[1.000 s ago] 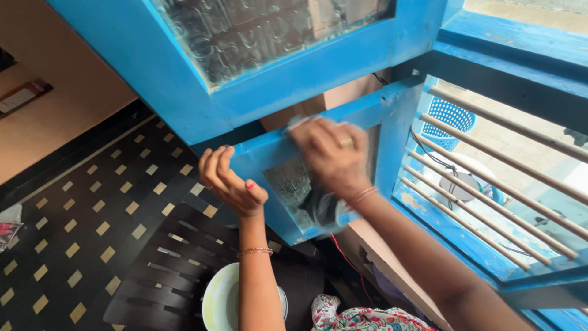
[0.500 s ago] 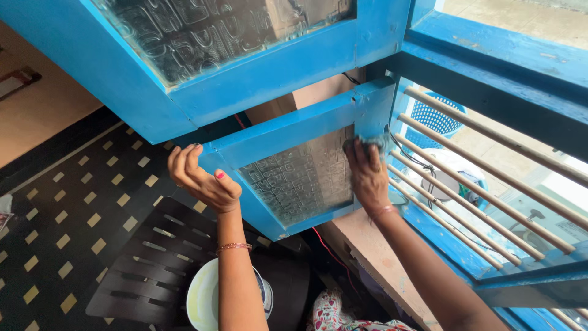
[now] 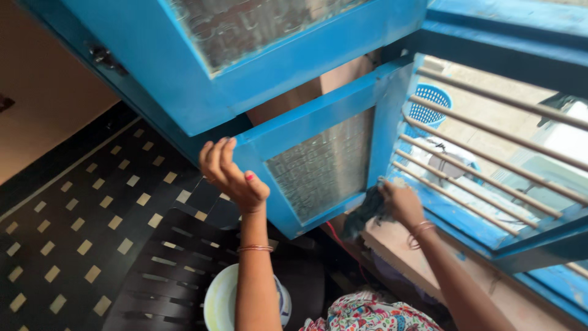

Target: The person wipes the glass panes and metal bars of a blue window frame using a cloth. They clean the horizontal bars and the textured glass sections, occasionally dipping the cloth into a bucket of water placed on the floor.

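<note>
A: While the left hand (image 3: 231, 173) is raised at the shutter's (image 3: 318, 160) free edge, how is it set?

B: Item one, left hand: forearm upright, wrist bent back, fingers curled over the blue frame's outer edge, thumb on the near face. It grips the shutter. Bangle on the wrist.

A: And the right hand (image 3: 401, 202)?

B: Item two, right hand: arm stretched forward and low, at the shutter's bottom corner on the hinge side, just beside the sill (image 3: 447, 214). Fingers closed on a dark cloth (image 3: 365, 211); the cloth hangs down and left from the fist, touching the frame's lower rail. Bangles on that wrist too.

A: The shutter itself?

B: Item three: blue wooden frame, patterned glass pane, swung inward, between the two hands. A second shutter (image 3: 245, 55) above it, cut off by the top edge.

A: What is hard to make out?

B: The right fingertips, hidden by cloth and frame. The left fingertips, behind the frame edge. A pale bowl (image 3: 220, 303) on a dark slatted chair (image 3: 159, 270) below, partly covered by the left forearm; contents not readable. Beyond the bars (image 3: 490, 153), a blue basket (image 3: 429, 104); other shapes out there are blurred.
</note>
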